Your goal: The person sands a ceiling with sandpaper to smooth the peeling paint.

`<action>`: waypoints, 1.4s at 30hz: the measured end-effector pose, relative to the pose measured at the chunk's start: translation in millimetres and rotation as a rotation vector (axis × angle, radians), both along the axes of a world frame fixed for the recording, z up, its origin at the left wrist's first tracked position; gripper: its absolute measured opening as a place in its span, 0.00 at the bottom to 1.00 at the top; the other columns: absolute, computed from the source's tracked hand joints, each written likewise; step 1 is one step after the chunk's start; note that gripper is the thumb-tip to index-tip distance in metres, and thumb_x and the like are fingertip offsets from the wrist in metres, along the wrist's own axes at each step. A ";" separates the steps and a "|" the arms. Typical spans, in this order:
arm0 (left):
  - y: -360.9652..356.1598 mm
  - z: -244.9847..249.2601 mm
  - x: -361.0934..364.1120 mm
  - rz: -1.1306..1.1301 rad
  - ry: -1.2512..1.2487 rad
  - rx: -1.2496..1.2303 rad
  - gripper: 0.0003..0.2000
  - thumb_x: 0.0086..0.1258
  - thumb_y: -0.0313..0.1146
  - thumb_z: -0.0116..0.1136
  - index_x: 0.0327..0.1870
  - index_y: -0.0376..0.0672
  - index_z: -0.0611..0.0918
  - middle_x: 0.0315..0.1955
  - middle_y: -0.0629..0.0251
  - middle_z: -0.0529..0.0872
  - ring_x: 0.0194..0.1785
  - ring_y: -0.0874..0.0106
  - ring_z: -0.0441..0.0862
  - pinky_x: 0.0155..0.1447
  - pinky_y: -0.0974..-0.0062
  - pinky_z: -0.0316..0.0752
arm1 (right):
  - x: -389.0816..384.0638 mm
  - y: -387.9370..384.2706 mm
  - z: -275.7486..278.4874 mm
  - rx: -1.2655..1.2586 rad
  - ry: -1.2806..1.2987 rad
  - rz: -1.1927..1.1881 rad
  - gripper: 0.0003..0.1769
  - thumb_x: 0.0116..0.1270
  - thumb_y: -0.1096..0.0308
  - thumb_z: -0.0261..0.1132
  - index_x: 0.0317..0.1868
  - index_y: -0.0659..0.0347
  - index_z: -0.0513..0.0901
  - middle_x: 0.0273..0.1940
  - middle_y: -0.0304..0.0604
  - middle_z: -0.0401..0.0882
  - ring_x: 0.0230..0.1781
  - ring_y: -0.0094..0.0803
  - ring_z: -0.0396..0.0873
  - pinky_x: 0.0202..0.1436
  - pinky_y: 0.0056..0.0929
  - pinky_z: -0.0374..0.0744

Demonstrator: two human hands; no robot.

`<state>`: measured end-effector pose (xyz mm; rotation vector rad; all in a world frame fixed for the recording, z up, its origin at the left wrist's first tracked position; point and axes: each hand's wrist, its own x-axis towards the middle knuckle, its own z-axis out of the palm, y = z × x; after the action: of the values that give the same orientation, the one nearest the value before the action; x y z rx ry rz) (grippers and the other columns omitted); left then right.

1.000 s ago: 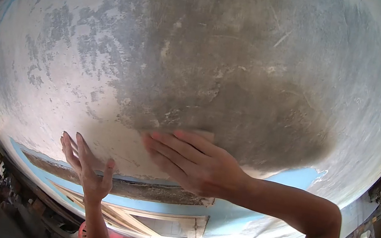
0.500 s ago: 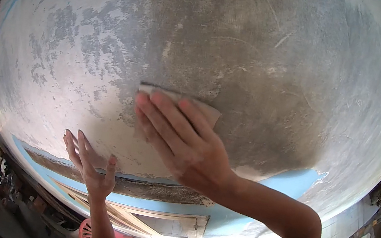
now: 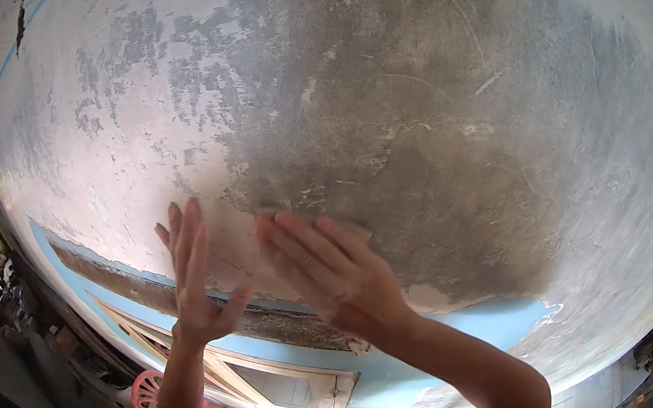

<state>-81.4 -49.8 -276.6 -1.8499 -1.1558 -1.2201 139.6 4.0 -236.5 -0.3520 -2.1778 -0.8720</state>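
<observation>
Overhead, tan sheet [image 3: 361, 229] under right hand [image 3: 336, 281] fingers [image 3: 308, 243], pressed against ceiling [image 3: 440, 120]

No readable text, label, brand, number or sign is showing anywhere. Nothing is appearing on the scraped plaster surface [image 3: 411, 90], on the pale sheet [image 3: 356, 229] under the right hand [image 3: 337, 277], or on the pink chair [image 3: 146, 392]. Edge clutter is showing too small and blurred to read.
</observation>
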 end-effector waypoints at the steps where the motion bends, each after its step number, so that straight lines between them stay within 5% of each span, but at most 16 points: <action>1: 1.7 -1.3 3.2 -0.005 -0.003 0.010 0.40 0.69 0.57 0.50 0.74 0.40 0.54 0.73 0.45 0.53 0.76 0.45 0.42 0.74 0.42 0.34 | 3.2 0.7 8.4 0.017 -0.021 -0.016 0.29 0.65 0.62 0.55 0.65 0.65 0.69 0.71 0.47 0.61 0.73 0.37 0.56 0.76 0.37 0.56; 4: 8.9 -1.8 14.9 -0.064 -0.055 0.033 0.41 0.69 0.59 0.48 0.73 0.38 0.53 0.72 0.44 0.53 0.77 0.46 0.43 0.74 0.43 0.30 | -2.4 -4.4 36.5 0.007 0.160 -0.066 0.30 0.65 0.61 0.55 0.66 0.63 0.68 0.72 0.46 0.60 0.74 0.37 0.55 0.76 0.37 0.56; 9: 14.7 4.0 26.7 -0.086 -0.165 0.050 0.43 0.68 0.59 0.49 0.73 0.34 0.53 0.71 0.41 0.55 0.76 0.46 0.43 0.74 0.44 0.25 | -2.1 -1.7 -4.0 -0.060 0.071 -0.009 0.24 0.67 0.68 0.54 0.64 0.55 0.73 0.70 0.38 0.65 0.71 0.32 0.61 0.73 0.39 0.60; 15: 17.0 0.8 29.0 0.013 -0.160 0.022 0.46 0.67 0.69 0.36 0.73 0.36 0.52 0.73 0.46 0.52 0.77 0.49 0.41 0.74 0.43 0.27 | 0.3 0.1 18.7 0.033 0.188 -0.128 0.26 0.67 0.67 0.54 0.67 0.56 0.70 0.72 0.39 0.61 0.73 0.32 0.57 0.75 0.37 0.58; 19: 19.7 1.4 31.3 0.009 -0.137 0.097 0.43 0.68 0.63 0.43 0.70 0.30 0.59 0.71 0.44 0.56 0.77 0.48 0.44 0.73 0.43 0.26 | 2.9 1.8 -7.1 -0.007 0.048 -0.055 0.27 0.67 0.67 0.55 0.67 0.57 0.68 0.73 0.41 0.58 0.74 0.33 0.55 0.76 0.37 0.56; 24: 21.1 2.0 37.4 0.027 -0.169 0.118 0.42 0.68 0.62 0.44 0.69 0.29 0.62 0.71 0.45 0.58 0.77 0.49 0.45 0.74 0.43 0.26 | 2.0 -3.2 23.3 -0.002 0.197 -0.146 0.24 0.68 0.68 0.56 0.64 0.51 0.73 0.70 0.37 0.64 0.72 0.31 0.60 0.75 0.41 0.56; 28: 23.2 0.4 35.9 0.043 -0.168 0.131 0.42 0.68 0.63 0.43 0.69 0.29 0.62 0.71 0.46 0.58 0.77 0.50 0.45 0.74 0.44 0.26 | 0.1 -7.3 -7.4 -0.072 0.030 -0.064 0.26 0.66 0.68 0.57 0.66 0.52 0.71 0.71 0.37 0.64 0.73 0.32 0.58 0.76 0.43 0.54; 34: 26.4 -1.2 34.6 0.040 -0.167 0.153 0.43 0.68 0.65 0.38 0.69 0.31 0.63 0.70 0.47 0.59 0.77 0.53 0.45 0.74 0.45 0.25 | 13.5 2.2 27.2 0.114 0.237 -0.213 0.27 0.66 0.64 0.56 0.66 0.57 0.70 0.71 0.41 0.63 0.72 0.34 0.61 0.73 0.40 0.61; 37: 25.6 -1.3 35.3 0.048 -0.177 0.144 0.43 0.68 0.66 0.36 0.69 0.31 0.63 0.71 0.47 0.59 0.77 0.54 0.45 0.74 0.46 0.24 | 11.8 -1.4 -1.8 -0.054 -0.001 -0.146 0.27 0.67 0.68 0.56 0.68 0.48 0.69 0.72 0.36 0.60 0.74 0.32 0.55 0.76 0.44 0.53; 40: 26.8 -0.5 36.3 0.040 -0.177 0.160 0.43 0.69 0.65 0.36 0.69 0.31 0.63 0.70 0.47 0.59 0.77 0.54 0.45 0.74 0.46 0.24 | 18.0 4.3 -2.2 0.014 -0.011 -0.122 0.28 0.65 0.64 0.57 0.67 0.54 0.70 0.72 0.39 0.61 0.73 0.31 0.57 0.74 0.42 0.58; 42: 25.4 0.6 37.3 0.040 -0.182 0.157 0.43 0.69 0.65 0.35 0.69 0.30 0.63 0.70 0.47 0.59 0.77 0.54 0.45 0.75 0.46 0.25 | 19.1 1.7 19.2 0.053 0.158 -0.168 0.24 0.67 0.67 0.56 0.65 0.51 0.73 0.72 0.36 0.60 0.74 0.32 0.56 0.75 0.43 0.55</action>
<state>-44.1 -24.4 -276.1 -1.6201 -1.1515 -1.4369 158.7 5.8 -217.3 -0.5651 -1.9971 -0.9592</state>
